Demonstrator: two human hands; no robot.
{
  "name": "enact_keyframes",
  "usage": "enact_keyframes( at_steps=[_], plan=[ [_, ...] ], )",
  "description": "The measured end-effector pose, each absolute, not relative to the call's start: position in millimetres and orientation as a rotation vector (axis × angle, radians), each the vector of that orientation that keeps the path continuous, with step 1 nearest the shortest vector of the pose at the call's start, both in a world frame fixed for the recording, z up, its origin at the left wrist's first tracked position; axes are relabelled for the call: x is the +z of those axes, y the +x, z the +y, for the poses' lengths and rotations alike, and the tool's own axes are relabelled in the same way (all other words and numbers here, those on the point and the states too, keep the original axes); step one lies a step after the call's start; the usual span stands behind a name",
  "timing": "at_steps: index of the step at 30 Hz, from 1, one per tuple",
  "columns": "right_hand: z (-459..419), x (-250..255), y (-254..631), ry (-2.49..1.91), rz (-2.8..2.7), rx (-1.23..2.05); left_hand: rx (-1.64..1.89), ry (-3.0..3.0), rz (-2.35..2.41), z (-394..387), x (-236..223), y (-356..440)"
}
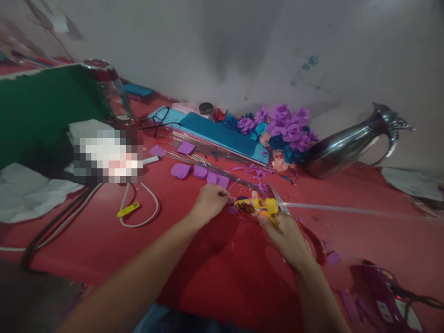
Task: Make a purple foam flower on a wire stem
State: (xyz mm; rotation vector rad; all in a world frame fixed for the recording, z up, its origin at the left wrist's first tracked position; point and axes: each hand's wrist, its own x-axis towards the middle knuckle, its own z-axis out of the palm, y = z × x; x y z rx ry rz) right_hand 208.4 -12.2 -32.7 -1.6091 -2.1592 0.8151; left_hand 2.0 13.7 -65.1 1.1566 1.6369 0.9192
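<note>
My right hand [282, 231] is wrapped round a yellow glue gun [258, 206], whose nozzle points left toward my left hand. A clear glue stick [347, 210] sticks out of the gun's back to the right. My left hand [210, 200] is closed in a pinch on a small purple piece [231, 203] at the gun's tip; a thin wire [236, 184] seems to run from the fingers. Cut purple petals [199, 171] lie just beyond the hands on the red table [215, 277].
A bunch of purple, blue and pink paper flowers [280, 132] lies beside a tipped steel jug [350, 143]. Blue foam sheets [215, 132], metal wires [201, 155], a white cable [138, 208], a green board [41, 111], white paper [27, 192] and a purple device [385, 296] surround the area.
</note>
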Motion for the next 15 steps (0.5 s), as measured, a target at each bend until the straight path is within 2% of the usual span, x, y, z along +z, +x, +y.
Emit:
enact_keyframes(
  at_steps=[15],
  plan=[
    [-8.9,-36.3,212.3,-1.686,-2.157,0.769,0.881,1.212,1.679,12.2,-59.5,2.4]
  ],
)
